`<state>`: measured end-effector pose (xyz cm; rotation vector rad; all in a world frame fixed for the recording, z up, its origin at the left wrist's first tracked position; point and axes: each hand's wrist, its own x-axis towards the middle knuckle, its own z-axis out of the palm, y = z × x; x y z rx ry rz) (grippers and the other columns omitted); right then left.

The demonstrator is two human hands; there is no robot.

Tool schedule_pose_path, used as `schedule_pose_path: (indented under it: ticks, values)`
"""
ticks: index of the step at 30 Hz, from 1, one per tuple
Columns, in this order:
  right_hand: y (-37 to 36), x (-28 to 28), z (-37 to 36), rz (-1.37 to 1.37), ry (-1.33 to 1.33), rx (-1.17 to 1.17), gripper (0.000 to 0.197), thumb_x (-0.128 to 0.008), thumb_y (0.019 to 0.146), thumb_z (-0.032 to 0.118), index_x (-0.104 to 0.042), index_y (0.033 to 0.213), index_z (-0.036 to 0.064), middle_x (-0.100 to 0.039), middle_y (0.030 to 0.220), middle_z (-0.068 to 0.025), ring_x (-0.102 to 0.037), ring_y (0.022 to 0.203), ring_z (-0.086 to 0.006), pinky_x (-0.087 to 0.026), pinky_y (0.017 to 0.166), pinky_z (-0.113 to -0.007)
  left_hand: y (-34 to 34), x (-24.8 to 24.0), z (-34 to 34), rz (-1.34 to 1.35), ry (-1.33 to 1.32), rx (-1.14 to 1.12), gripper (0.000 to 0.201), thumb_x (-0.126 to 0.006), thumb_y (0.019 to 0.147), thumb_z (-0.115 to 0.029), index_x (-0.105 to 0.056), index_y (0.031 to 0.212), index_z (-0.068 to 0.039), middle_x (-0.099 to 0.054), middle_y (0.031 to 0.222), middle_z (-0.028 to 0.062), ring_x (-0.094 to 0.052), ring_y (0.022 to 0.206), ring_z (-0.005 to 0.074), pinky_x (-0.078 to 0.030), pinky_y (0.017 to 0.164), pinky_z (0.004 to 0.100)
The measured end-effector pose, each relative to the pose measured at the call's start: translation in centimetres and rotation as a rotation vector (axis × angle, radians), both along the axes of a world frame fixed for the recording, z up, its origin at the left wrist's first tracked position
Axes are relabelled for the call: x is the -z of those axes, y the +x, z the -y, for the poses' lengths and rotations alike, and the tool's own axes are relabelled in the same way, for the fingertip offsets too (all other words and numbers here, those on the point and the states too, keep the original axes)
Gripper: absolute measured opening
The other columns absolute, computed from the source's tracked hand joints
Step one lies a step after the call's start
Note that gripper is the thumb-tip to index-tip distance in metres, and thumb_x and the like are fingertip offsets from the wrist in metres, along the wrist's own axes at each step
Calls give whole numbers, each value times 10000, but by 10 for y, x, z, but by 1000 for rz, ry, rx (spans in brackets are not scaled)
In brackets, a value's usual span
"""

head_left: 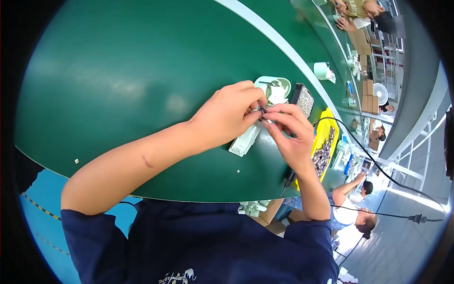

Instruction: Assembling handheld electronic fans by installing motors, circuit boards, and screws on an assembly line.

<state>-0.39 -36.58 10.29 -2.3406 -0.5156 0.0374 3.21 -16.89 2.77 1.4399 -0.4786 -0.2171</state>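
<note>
My left hand [231, 111] and my right hand [294, 135] meet over the table, fingertips pinched together. Between them is a small dark part [263, 110], mostly covered by the fingers; its exact kind cannot be made out. Beneath the hands lies a long white plastic housing [244, 143], its far end hidden by them. Just beyond the fingers, a pale green tray [273, 78] has white pieces in it. A black box [297, 94] full of small metal pieces stands beside the tray. To the right of my right hand is a yellow bin [327, 113] of small dark shiny parts.
A black handheld tool [289, 178] lies near my right forearm. A black cable [362, 144] runs across the right side. A pale green cup [321, 71] stands past the table's white edge strip [283, 45]. Tiny white bits lie on the green table [118, 61]. Other people work at right.
</note>
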Motion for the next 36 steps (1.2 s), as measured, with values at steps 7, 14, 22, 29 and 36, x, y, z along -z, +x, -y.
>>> schedule_pose_path:
  ticks: [7,14,22,29,36]
  values:
    - [6,13,-5,-225,246,198,204,-684,971,-36,-736,1168,-23,-722,1085,-58,-625,814,-71,-497,695,-195,5,-1,-10,-18,107,71,146,-707,928,25,-658,1062,-8,-588,981,88,-658,822,185,-617,780,314]
    - [6,11,-9,-372,381,365,221,-725,927,-67,-731,1145,-29,-703,1044,-62,-652,852,-97,-516,787,-206,9,2,-15,-16,141,79,138,-707,935,2,-657,1063,-11,-591,985,92,-674,824,196,-608,763,315]
    - [13,8,-15,-98,59,197,234,-775,849,-90,-754,1067,-11,-711,983,-48,-553,710,-50,-431,620,-190,14,-2,-19,37,89,88,96,-735,931,-44,-722,1017,-4,-620,978,91,-676,801,192,-603,731,309]
    - [19,14,-22,3,13,181,243,-771,825,-112,-753,1041,-1,-709,941,-51,-512,638,-51,-395,559,-204,22,6,-22,-19,22,0,83,-730,923,-74,-726,951,4,-635,916,98,-661,750,217,-563,675,329]
    - [24,25,-23,117,-12,174,204,-770,836,-103,-735,1008,2,-698,944,-50,-514,634,-55,-394,550,-204,24,7,-22,-57,34,-13,109,-725,891,-56,-719,995,-23,-631,927,103,-651,734,260,-538,657,364]
